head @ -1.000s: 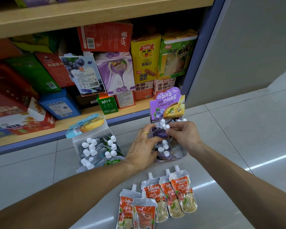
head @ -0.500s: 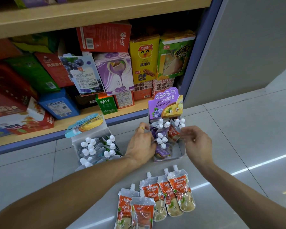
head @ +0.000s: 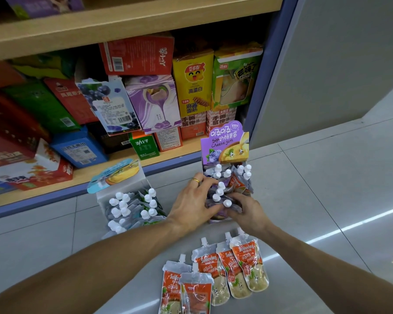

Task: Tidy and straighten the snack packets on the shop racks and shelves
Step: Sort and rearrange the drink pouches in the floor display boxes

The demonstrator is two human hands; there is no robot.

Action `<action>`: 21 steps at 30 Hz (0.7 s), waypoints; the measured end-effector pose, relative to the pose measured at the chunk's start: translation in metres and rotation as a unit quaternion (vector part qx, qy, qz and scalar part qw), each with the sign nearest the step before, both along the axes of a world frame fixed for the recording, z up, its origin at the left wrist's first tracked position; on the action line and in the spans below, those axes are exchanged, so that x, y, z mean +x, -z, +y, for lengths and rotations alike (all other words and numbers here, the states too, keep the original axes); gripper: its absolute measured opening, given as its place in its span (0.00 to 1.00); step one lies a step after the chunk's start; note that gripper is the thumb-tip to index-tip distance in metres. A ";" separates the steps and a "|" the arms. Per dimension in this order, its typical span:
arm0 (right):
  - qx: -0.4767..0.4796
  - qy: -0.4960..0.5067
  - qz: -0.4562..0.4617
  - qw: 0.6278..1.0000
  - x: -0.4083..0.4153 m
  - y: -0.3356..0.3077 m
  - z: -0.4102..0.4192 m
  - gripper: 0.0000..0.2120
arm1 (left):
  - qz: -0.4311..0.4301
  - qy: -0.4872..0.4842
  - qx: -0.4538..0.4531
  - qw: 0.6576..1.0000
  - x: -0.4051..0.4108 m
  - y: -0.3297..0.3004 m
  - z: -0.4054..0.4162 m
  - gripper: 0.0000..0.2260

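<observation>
A purple "Cheese jam" display box (head: 225,143) stands on the floor in front of the bottom shelf, filled with white-capped spout pouches (head: 220,184). My left hand (head: 191,205) grips the box's left side, fingers curled over the purple pouches. My right hand (head: 245,211) holds the front of the same pouch bunch from the right, fingers curled round it. One orange pouch (head: 236,183) sits among the purple ones at the right. Several orange "SoMoving" pouches (head: 216,273) lie flat on the floor near me.
A second display box (head: 120,193) with a blue-yellow header stands to the left, full of white-capped pouches. The wooden bottom shelf (head: 82,175) holds leaning snack cartons behind. A grey wall panel (head: 327,75) rises at right; grey floor tiles (head: 327,189) lie right of the boxes.
My right hand has come back from the box's right side to the front pouches and closed on them. My left hand stays on the box's left side.
</observation>
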State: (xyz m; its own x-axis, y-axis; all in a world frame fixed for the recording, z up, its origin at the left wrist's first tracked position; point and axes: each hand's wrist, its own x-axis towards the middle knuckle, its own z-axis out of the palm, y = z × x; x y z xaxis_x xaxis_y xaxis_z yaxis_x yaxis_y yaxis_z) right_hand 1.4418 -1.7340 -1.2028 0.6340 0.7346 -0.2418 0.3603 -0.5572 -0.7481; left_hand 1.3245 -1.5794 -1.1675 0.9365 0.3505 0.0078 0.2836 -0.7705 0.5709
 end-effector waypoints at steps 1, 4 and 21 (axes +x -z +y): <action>-0.003 -0.004 0.005 1.000 0.001 0.002 0.002 0.16 | 0.006 -0.005 0.011 1.000 0.000 0.002 0.000 0.24; -0.030 0.004 -0.020 0.999 0.004 -0.003 0.006 0.16 | 0.015 -0.041 0.029 0.999 0.004 0.006 -0.005 0.19; 0.024 0.172 -0.168 0.970 0.038 -0.027 0.009 0.18 | 0.037 0.144 0.256 0.955 0.031 -0.005 0.002 0.23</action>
State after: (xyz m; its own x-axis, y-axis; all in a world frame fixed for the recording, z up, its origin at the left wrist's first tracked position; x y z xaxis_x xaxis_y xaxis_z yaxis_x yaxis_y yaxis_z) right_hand 1.4793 -1.7246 -1.1758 0.8806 0.4711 0.0508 0.3877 -0.6548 -0.6488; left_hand 1.3551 -1.5774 -1.1626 0.9982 0.0460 0.0394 0.0425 -0.9955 0.0847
